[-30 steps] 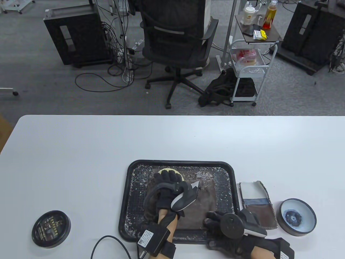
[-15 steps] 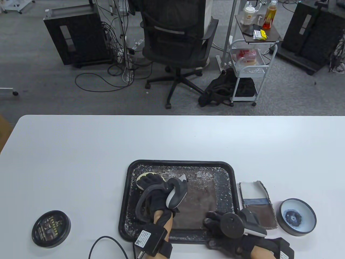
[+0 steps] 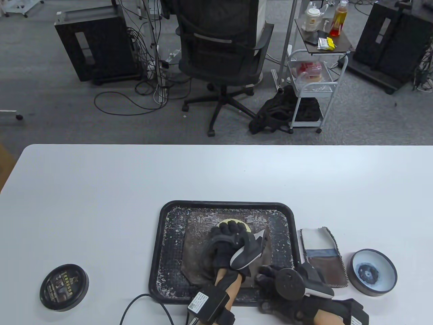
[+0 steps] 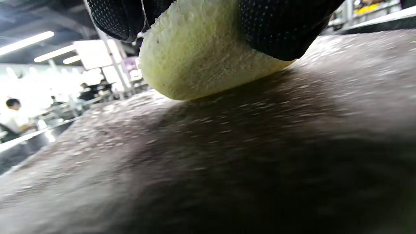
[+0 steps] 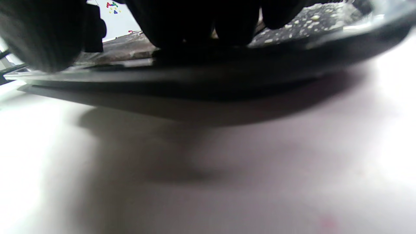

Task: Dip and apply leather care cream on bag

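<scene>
A brown leather bag lies flat in a black tray. My left hand grips a round yellow sponge and presses it on the bag's far middle. In the left wrist view the sponge sits under my fingertips and touches the leather. My right hand rests on the tray's near right corner, with its fingers lying over the rim. The open cream tin stands to the right of the tray.
The tin's black lid lies at the near left of the white table. A small leather pouch lies between the tray and the tin. A cable trails from my left wrist. The tray floor is speckled with white flecks.
My left hand has swept the sponge over the bag, first to the far left corner, then back right to the far middle. My right hand has not moved.
</scene>
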Tool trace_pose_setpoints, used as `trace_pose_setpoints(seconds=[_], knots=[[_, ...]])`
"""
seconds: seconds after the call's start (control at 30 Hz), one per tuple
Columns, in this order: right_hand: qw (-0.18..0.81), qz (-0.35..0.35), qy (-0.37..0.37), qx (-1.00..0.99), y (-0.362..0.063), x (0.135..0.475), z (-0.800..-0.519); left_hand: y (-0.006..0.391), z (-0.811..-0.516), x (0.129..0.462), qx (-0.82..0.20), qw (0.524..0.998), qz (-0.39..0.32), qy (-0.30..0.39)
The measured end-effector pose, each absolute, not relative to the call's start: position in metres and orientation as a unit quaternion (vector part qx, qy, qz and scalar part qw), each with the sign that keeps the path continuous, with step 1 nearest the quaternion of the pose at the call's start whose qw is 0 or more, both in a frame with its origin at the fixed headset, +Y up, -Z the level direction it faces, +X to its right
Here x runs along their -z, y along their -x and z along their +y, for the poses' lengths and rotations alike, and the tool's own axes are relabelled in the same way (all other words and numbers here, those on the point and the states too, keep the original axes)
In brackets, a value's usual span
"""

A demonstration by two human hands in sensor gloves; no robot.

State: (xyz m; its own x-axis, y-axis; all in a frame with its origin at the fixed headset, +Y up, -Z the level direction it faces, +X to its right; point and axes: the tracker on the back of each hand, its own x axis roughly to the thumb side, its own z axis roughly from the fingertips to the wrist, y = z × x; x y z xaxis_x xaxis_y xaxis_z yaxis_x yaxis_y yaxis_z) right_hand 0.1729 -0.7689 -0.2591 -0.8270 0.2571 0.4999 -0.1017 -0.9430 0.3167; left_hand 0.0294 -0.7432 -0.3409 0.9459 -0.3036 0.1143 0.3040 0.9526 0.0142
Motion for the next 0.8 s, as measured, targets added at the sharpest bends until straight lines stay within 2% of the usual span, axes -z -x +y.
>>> trace_pose_setpoints(seconds=[0.17, 0.37, 0.57, 0.8], knots=[[0.096, 0.14, -0.278, -0.945, -0.172, 0.259, -0.769, -0.037, -0.745, 0.336, 0.128, 0.983, -0.129, -0.019], [0.096, 0.139, -0.278, -0.945, -0.172, 0.258, -0.769, -0.037, -0.743, 0.332, 0.07, 0.977, -0.201, -0.013], [0.096, 0.139, -0.278, -0.945, -0.172, 0.258, -0.769, -0.042, -0.743, 0.328, 0.096, 0.968, -0.233, -0.017], [0.096, 0.14, -0.28, -0.945, -0.171, 0.258, -0.769, -0.036, -0.737, 0.328, 0.127, 0.963, -0.238, -0.017]])
